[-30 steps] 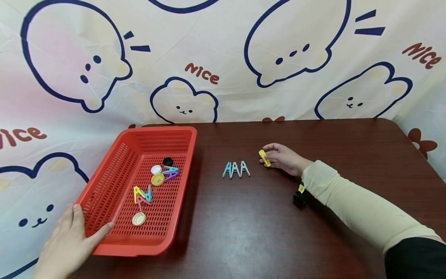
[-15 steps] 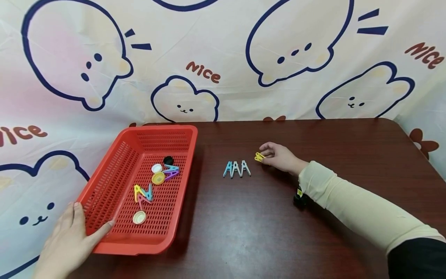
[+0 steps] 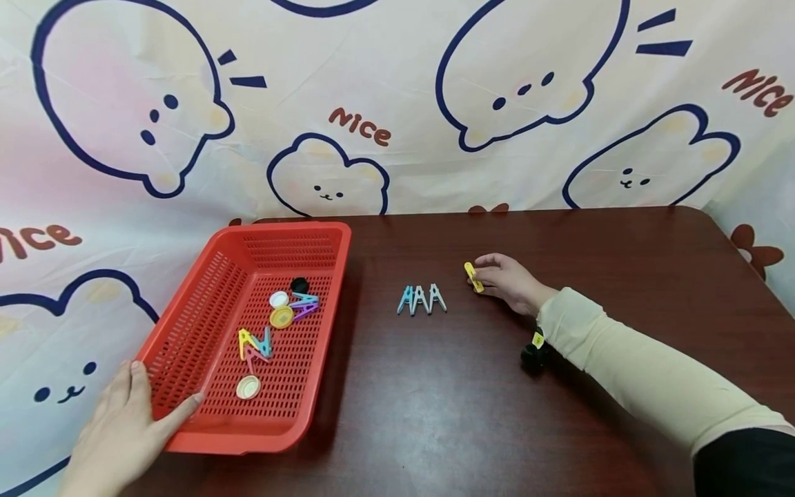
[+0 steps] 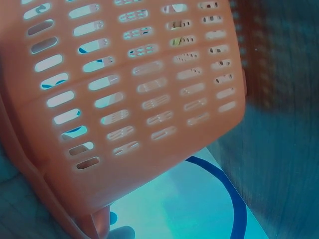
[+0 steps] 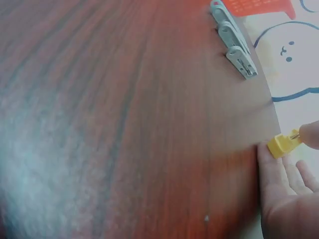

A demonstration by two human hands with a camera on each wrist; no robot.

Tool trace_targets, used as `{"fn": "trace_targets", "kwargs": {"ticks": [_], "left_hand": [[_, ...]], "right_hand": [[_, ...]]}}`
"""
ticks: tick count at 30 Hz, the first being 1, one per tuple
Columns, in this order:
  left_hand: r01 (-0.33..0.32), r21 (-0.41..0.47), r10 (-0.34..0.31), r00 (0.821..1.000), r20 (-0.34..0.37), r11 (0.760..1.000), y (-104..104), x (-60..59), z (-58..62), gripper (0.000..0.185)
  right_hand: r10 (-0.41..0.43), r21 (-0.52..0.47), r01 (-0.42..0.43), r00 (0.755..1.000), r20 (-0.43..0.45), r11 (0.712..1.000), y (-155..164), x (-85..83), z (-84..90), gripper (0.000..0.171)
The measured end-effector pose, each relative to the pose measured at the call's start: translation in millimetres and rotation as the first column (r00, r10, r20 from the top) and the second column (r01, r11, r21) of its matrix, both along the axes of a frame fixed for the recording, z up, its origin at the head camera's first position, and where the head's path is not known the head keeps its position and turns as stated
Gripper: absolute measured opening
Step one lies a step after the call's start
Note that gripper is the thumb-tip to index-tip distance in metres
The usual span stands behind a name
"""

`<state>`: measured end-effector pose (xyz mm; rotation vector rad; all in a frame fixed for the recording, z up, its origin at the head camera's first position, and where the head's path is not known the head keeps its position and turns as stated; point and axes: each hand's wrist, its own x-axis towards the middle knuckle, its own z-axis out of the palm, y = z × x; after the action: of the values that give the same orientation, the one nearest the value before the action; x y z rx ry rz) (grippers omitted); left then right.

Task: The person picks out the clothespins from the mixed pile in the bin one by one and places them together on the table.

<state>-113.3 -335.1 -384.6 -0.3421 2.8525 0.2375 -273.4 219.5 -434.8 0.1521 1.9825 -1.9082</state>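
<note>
My right hand (image 3: 504, 279) pinches a yellow clothespin (image 3: 473, 277) just above the dark wooden table (image 3: 435, 386), right of a row of three pale blue and grey clothespins (image 3: 421, 300). In the right wrist view the yellow clothespin (image 5: 284, 143) sits between my fingertips, with the three pins (image 5: 233, 45) further off. My left hand (image 3: 121, 431) grips the near left corner of a red perforated basket (image 3: 205, 442), thumb over the rim. Inside the basket lie coloured clothespins (image 3: 254, 344) and bottle caps (image 3: 281, 317). The left wrist view shows only the basket wall (image 4: 129, 99) close up.
A small black object with a yellow tag (image 3: 534, 352) hangs under my right wrist. A cartoon-bear cloth (image 3: 397, 110) hangs behind the table. Bare tabletop stretches between the basket and my right arm, and to the far right.
The right hand has turned the yellow clothespin and drawn it slightly right, away from the three pins. The left hand and basket have stayed put.
</note>
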Motion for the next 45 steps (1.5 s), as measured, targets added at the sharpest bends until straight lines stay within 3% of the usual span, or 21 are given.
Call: {"fn": "trace_targets", "kwargs": {"ticks": [7,11,16,22,24,26,28,32,34,36,42,45], "left_hand": [[0.001,0.000,-0.001,1.000,-0.005,1.000,0,0.2,-0.1,0.121],[0.005,0.007,-0.004,1.000,-0.005,1.000,0,0.3,0.1,0.121],[0.026,0.015,-0.026,1.000,-0.007,1.000,-1,0.7,1.0,0.120],[0.050,0.032,-0.050,0.999,0.000,0.998,-1,1.0,3.0,0.119],[0.049,0.032,-0.049,0.999,-0.003,0.998,-1,1.1,3.4,0.119],[0.049,0.033,-0.049,0.999,-0.007,0.998,-1,1.3,3.7,0.119],[0.048,0.031,-0.048,0.999,-0.011,0.998,-1,1.5,3.8,0.119],[0.045,0.027,-0.044,0.999,-0.016,0.999,-1,2.5,3.8,0.118],[0.044,0.021,-0.044,0.999,-0.023,0.999,-2,3.2,3.9,0.118],[0.044,0.018,-0.043,0.999,-0.029,0.999,-2,3.9,4.0,0.118],[0.061,0.025,-0.060,0.997,-0.038,0.998,-2,3.5,4.0,0.116],[0.054,0.031,-0.053,0.998,-0.030,0.998,-1,2.3,4.2,0.116]], "right_hand": [[0.019,0.102,-0.013,0.998,-0.061,0.995,-6,5.7,2.7,0.045],[0.082,0.265,-0.042,0.986,-0.142,0.963,-10,8.9,0.8,0.045],[0.250,0.531,-0.076,0.932,-0.263,0.844,-14,9.1,-1.9,0.046],[0.441,0.720,-0.100,0.844,-0.304,0.687,-11,3.5,1.2,0.041],[0.470,0.765,-0.080,0.828,-0.306,0.639,-8,1.9,2.4,0.039],[0.462,0.791,-0.042,0.830,-0.313,0.610,-3,0.8,3.6,0.037],[0.413,0.793,0.005,0.852,-0.322,0.609,0,0.0,3.8,0.034],[0.260,0.714,0.018,0.925,-0.278,0.700,1,0.3,4.9,0.026],[0.224,0.679,0.004,0.943,-0.247,0.734,-4,0.2,5.8,0.026],[0.229,0.668,-0.022,0.947,-0.224,0.744,-10,-0.7,7.9,0.029],[0.290,0.698,-0.055,0.930,-0.224,0.714,-21,-11.0,10.2,0.024],[0.290,0.674,-0.071,0.932,-0.218,0.735,-23,-15.6,12.6,0.021]]}}
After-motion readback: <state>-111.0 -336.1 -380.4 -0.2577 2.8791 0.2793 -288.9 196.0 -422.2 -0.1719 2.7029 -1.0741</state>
